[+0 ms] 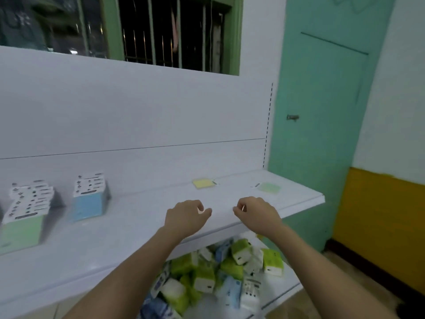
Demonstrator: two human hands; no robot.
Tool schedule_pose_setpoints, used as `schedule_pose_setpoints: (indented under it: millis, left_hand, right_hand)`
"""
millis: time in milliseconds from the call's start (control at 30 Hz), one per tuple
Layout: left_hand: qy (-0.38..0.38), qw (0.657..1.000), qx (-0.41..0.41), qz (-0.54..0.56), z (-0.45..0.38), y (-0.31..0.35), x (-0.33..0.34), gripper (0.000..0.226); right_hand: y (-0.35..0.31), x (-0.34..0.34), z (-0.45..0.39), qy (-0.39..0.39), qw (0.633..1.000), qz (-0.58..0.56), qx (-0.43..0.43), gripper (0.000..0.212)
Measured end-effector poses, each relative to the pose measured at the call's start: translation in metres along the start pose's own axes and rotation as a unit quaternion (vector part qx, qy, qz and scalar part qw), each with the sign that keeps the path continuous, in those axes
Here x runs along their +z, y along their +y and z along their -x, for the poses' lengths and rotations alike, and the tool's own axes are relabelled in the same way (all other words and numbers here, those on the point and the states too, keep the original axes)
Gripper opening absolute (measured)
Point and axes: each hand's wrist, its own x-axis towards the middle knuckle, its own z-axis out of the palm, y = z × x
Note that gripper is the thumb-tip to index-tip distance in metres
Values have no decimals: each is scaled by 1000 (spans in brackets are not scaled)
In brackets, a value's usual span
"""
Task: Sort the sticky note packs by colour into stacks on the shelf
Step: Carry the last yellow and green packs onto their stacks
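Both hands hover above the front of the white shelf [138, 226], and neither carries a pack. The left hand [187, 216] has its fingers loosely curled with nothing in them; something pale shows at its fingertips, but it is too blurred to name. The right hand [255, 211] matches it, fingers loosely bent and holding nothing.

Look at the layout, because it explains the plan. Far left, a green stack [25, 217] stands just beside a blue stack [90, 199], each with printed white cards on top, so 2 colours already have a home. Further right, well apart, a single yellow pack [203, 183] lies flat, and beyond it a single pale green pack [269, 187]. Those 2 read as markers for new piles, spaced to leave room for growth.

Below the shelf edge sits the unsorted heap [218, 272], a jumble of green, blue and white-wrapped packs on a lower shelf, right under the hands for a short reach.

My read: the sorting is early, with most stock still in the heap. The next pick probably means dropping both hands down there.
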Motion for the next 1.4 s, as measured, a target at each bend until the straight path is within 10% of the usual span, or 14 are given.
schedule_pose_setpoints:
  millis: [633, 933, 1200, 1400]
  left_hand:
    - [53, 990, -46, 118, -181, 80, 108, 18]
    - [142, 974, -171, 43, -262, 46, 108, 35]
    - [129, 970, -202, 31, -271, 27, 108, 26]
    - [97, 970, -222, 25, -274, 21, 122, 42]
  right_hand:
    - [161, 44, -151, 13, 997, -78, 10, 18]
    - [222, 50, -244, -46, 990, 13, 135, 60]
    - [190, 80, -308, -107, 985, -123, 60, 75]
    - [191, 108, -327, -53, 980, -189, 34, 42]
